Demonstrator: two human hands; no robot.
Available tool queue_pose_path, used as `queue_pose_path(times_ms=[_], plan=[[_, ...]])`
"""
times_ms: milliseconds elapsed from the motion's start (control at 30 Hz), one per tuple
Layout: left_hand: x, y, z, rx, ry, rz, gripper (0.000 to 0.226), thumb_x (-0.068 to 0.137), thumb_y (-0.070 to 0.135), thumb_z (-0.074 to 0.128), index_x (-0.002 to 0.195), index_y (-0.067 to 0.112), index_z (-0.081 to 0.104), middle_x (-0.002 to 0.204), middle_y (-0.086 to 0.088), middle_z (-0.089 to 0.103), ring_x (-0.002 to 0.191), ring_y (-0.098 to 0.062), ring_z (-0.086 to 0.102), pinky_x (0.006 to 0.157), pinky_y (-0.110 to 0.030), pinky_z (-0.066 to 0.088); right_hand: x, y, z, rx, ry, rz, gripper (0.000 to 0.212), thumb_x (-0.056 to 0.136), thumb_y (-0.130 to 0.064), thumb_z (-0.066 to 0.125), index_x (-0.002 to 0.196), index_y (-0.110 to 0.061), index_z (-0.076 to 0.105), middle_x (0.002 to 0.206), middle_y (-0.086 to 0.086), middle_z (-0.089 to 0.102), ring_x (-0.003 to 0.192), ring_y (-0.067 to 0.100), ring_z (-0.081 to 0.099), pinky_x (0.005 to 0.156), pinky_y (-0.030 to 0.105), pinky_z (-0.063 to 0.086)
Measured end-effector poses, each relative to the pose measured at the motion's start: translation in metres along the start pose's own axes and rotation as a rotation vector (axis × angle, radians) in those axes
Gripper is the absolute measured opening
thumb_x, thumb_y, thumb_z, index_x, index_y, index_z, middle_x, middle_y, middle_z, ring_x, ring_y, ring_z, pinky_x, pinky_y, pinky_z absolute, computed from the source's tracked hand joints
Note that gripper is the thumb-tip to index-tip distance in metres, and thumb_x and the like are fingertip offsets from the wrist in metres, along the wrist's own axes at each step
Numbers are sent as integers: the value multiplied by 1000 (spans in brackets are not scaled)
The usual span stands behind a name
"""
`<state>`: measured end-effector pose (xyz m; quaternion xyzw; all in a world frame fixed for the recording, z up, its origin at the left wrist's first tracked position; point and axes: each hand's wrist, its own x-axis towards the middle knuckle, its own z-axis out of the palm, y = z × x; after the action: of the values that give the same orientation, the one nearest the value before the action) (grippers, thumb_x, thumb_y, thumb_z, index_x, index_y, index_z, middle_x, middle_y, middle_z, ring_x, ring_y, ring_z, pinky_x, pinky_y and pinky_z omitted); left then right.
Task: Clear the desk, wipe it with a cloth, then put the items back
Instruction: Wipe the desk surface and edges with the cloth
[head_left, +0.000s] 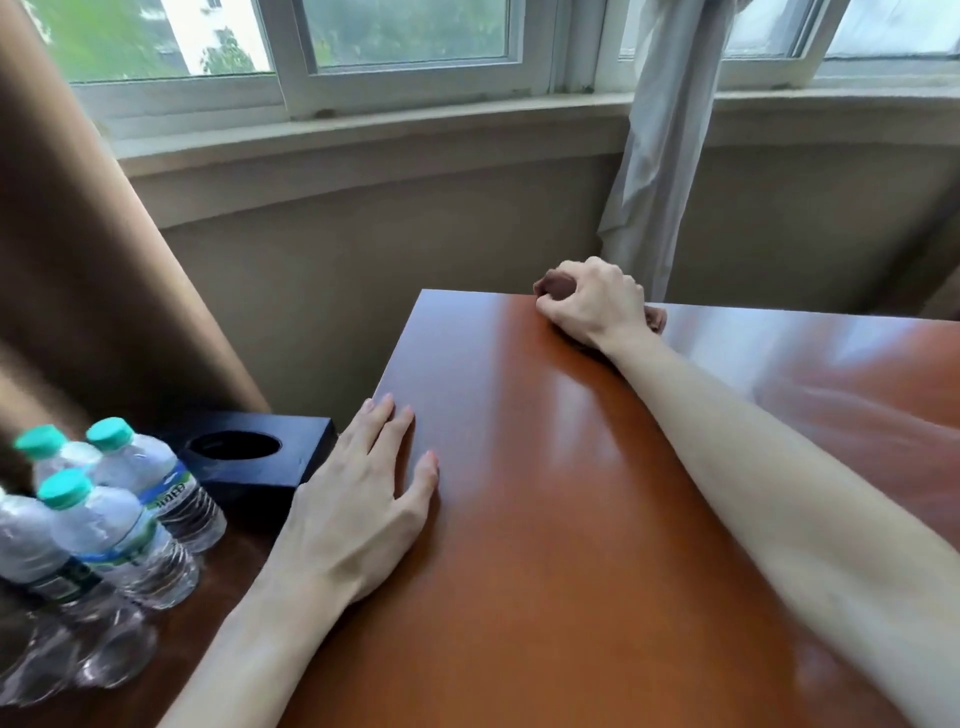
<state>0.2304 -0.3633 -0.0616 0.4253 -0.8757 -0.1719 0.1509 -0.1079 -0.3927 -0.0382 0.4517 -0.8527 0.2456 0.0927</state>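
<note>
The glossy reddish-brown desk (545, 519) fills the middle and right of the view. My right hand (592, 304) reaches to the desk's far edge and is closed around a brown cloth (556, 287), which pokes out at both sides of the fist. My left hand (363, 499) lies flat on the desk's left edge, fingers spread, holding nothing. Several clear water bottles (130, 514) with green caps stand on a lower dark surface to the left, next to a black tissue box (254, 454) with a round opening.
A brown curtain (93, 260) hangs at the left, close behind the bottles. A white curtain (660, 156) hangs behind the desk's far edge, near my right hand. A window sill and wall run along the back.
</note>
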Motion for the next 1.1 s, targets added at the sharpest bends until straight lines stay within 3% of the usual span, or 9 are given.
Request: queue_pose_path(times_ms=[200,500,633,767,933,1100], plan=[[-2,3,-1,-3,5,-5,60,99,56,33,156,38,23,164,24,6,148,10,-5,120,-29,18,-4,-5,-1,-25,16,0,33,80,-52,61,102,-30,72,100,6,61,101,36,63,82,41,48],[-10,14,-11,34,-61,-32,60,101,52,34,157,30,26,167,15,11,152,-1,2,120,-40,22,-233,-57,-84,96,-117,-314,38,78,-61,52,100,-33,67,101,-9,57,93,18,58,72,35,52],[-15,18,-16,50,-91,-34,61,103,50,33,159,27,24,167,12,9,153,-4,2,120,-42,22,-301,-62,-115,160,-157,-439,33,78,-55,59,103,-37,68,104,-13,59,95,15,59,71,32,52],[-13,15,-13,55,-87,-26,61,103,50,33,159,26,24,168,11,10,153,-4,3,120,-41,22,-270,-55,-109,152,-154,-371,41,79,-62,52,106,-37,68,106,-13,59,99,15,60,77,35,53],[-8,10,-4,53,-45,-13,59,102,51,33,157,31,27,166,15,12,152,-1,6,119,-40,25,-151,-16,-61,42,-66,-130,34,81,-56,61,103,-31,68,99,-2,58,95,28,62,77,37,48],[-1,4,-2,37,8,-3,58,99,54,36,155,40,28,164,22,13,150,4,6,117,-40,31,-33,6,-16,-7,1,-9,33,82,-54,60,101,-29,70,98,3,57,99,34,63,79,39,44]])
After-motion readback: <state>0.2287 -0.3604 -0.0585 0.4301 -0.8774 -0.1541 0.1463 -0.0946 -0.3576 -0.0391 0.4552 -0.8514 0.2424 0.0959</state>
